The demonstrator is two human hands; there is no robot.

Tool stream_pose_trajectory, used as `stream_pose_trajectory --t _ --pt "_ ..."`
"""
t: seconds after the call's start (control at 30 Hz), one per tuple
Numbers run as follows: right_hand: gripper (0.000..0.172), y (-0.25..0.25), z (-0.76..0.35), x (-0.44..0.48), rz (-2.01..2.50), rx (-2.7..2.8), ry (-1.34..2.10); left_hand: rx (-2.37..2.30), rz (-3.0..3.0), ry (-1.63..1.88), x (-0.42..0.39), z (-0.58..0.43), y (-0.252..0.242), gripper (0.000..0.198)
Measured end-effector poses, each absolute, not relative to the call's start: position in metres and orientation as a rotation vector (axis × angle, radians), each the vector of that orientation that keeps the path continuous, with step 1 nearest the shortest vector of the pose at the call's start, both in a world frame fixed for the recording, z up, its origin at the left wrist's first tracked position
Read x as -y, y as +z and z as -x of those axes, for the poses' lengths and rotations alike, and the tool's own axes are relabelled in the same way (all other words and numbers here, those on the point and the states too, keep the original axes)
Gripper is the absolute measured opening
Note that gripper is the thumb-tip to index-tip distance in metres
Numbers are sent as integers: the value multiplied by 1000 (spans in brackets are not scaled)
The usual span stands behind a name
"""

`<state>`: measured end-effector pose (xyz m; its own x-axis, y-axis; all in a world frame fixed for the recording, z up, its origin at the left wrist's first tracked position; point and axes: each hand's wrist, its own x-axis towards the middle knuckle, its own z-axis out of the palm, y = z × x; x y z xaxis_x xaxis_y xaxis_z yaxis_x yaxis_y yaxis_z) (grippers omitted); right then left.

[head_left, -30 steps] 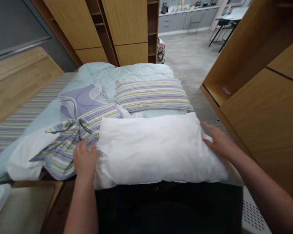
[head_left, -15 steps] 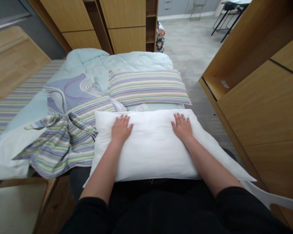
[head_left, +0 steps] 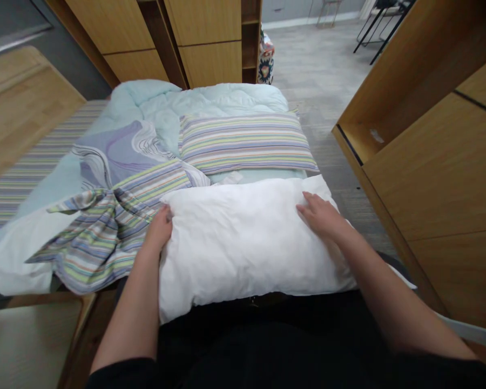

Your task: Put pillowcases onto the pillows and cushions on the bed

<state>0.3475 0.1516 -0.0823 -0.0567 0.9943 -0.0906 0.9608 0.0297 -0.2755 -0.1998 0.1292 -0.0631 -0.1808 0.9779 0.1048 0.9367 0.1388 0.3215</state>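
Observation:
A white pillow (head_left: 243, 237) lies across my lap, plump and wrinkled, its near edge against my dark clothing. At its left edge, my left hand (head_left: 161, 227) has its fingers curled round the side near the far corner, partly hidden by the fabric. My right hand (head_left: 318, 213) rests on top toward the far right corner, fingers stretched out and slightly apart. Just beyond is a striped pillow (head_left: 247, 141), lying flat on the pale blue quilt (head_left: 157, 102).
Crumpled striped cloth (head_left: 101, 232) and a purple patterned cloth (head_left: 121, 148) lie on the bed to the left. A wooden cabinet (head_left: 437, 183) stands close on the right. Wooden wardrobe doors (head_left: 210, 59) rise behind the bed; grey floor (head_left: 308, 70) shows beyond.
Both hands were flat on the smooth pillow. My left hand has moved left to its edge, and my right hand has shifted right. The pillow now looks puffier and more wrinkled, its sides drawn in.

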Motion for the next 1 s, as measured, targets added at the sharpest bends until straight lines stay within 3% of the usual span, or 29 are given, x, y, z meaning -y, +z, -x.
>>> stream_pose_trajectory --t 0.13,0.2,0.33,0.43,0.57,0.67,0.77,0.9,1.0 --pt "72 -10 -335 -142 1755 2224 75 -2348 -2023 1119 -117 139 14 48" --pt "70 -13 -309 -147 1643 2281 -15 -2148 -2265 954 -123 96 11 47" --pt "62 -95 -282 -140 1818 2428 178 -2213 -2098 336 -139 64 -70 60" --pt "63 -136 -302 -131 1946 2458 243 -2187 -2041 150 -141 79 -101 64" --pt "68 -84 -331 -161 2022 2419 384 -2173 -2290 375 -147 78 -35 69" --pt "69 -33 -309 -194 1788 2283 167 -2109 -2450 658 -160 57 4 69" --pt "67 -44 -250 -190 1591 2368 101 -2094 -2391 645 -156 33 -40 68" --pt "61 -114 -178 -152 1592 2605 307 -2011 -2252 286 -134 11 -146 64" --pt "61 -124 -174 -151 1628 2604 326 -1990 -2254 242 -136 14 -153 64"
